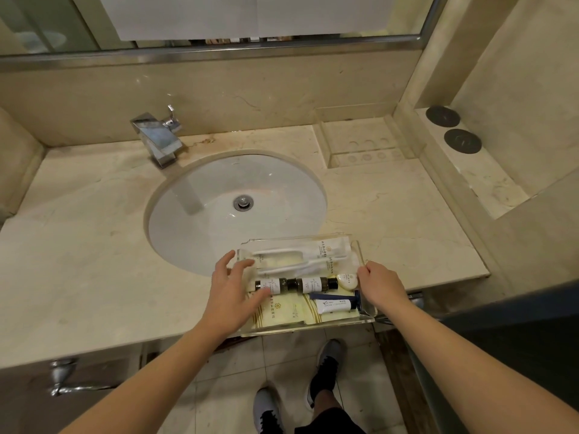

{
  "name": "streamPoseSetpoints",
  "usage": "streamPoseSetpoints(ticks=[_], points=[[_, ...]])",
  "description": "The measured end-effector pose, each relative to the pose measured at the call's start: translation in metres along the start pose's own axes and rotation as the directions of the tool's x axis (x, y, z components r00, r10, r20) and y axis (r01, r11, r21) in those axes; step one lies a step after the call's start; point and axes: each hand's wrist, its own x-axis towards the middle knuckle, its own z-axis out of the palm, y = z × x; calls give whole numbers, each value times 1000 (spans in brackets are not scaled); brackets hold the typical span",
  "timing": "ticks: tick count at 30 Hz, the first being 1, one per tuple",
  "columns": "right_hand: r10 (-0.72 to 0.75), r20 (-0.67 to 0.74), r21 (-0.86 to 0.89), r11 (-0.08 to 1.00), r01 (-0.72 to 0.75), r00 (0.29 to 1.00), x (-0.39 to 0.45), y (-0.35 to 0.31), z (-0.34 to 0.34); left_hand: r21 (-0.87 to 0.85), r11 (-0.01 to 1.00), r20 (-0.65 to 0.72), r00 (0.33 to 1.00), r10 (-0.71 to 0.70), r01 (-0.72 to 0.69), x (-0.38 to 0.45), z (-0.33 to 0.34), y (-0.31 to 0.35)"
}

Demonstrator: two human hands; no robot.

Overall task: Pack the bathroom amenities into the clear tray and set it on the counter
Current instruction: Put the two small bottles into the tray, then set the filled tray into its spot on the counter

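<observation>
Beige marble counter [94,245] around white oval sink [219,195], chrome faucet [158,137] behind. Clear acrylic tray [360,321] at counter's front edge, partly overhanging sink rim, holding white toothbrush packets [313,255], two dark small bottles [297,284], round soap [346,280], white tube [333,306], yellow sachets [282,311]. Left hand [233,291] spread loose over tray's left end. Right hand [380,285] grips tray's right wall.

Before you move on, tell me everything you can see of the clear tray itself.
The clear tray is a shallow rectangular box of transparent acrylic-looking plastic with thick low walls. It lies level at the counter's front edge, its near side jutting past the edge, its far left corner over the sink. The right hand grips its right wall; the left hand reaches over its left end with spread fingers. It is filled with packed amenities.
</observation>
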Motion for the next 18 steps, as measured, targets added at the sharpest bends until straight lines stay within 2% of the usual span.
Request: streamPoseSetpoints(ticks=[4,7,12,18], points=[[-33,11,18,999,33,999,-6,1,0,-158,974,-7,986,-165,161,0,-10,1],[-57,28,14,998,57,998,-8,1,2,-144,961,66,972,-227,235,1,-12,3],[-77,2,-11,997,77,997,-6,3,0,-88,965,49,968,-244,248,4,-15,6],[-57,-48,39,997,59,997,-8,3,-3,-138,961,1,971,-241,238,16,-19,21]])
